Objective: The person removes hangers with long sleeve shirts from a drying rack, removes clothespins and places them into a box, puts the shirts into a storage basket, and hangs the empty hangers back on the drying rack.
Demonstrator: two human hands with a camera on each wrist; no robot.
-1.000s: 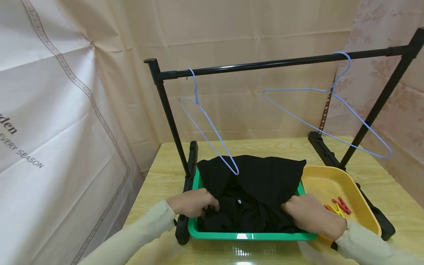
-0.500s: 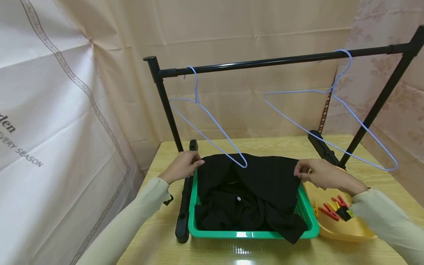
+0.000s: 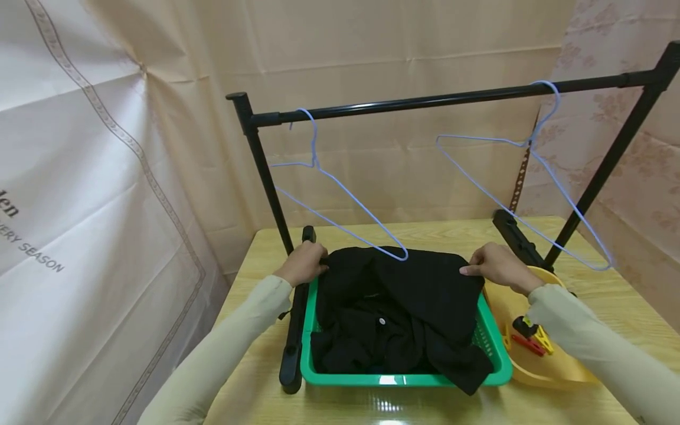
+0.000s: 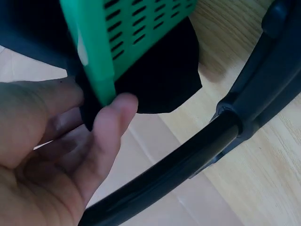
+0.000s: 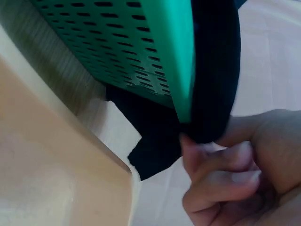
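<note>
A black shirt (image 3: pixel 425 295) with a white button lies heaped in a green basket (image 3: pixel 350 379), its far part spread over the back rim. At the basket's far left corner my left hand (image 3: pixel 304 264) pinches the cloth; the left wrist view has the thumb (image 4: pixel 123 106) against the rim, with fabric between thumb and fingers. My right hand (image 3: pixel 499 265) pinches the shirt by the far right corner. From the right wrist, black cloth is seen draped down over the rim beside the curled fingers (image 5: pixel 221 183). One lower corner of the shirt hangs over the front rim.
A black rack's bar (image 3: pixel 425 105) crosses above the basket. From it hang a left blue hanger (image 3: pixel 314 141), reaching down in front of the shirt, and a right blue hanger (image 3: pixel 556 97). A yellow tray (image 3: pixel 499 289) with red and yellow clothespins (image 3: pixel 528 345) stands right of the basket.
Both hands have moved from the basket's near part to its far corners and now pinch the shirt there. The shirt's lower corner has come over the front rim. Both hangers have swung.
</note>
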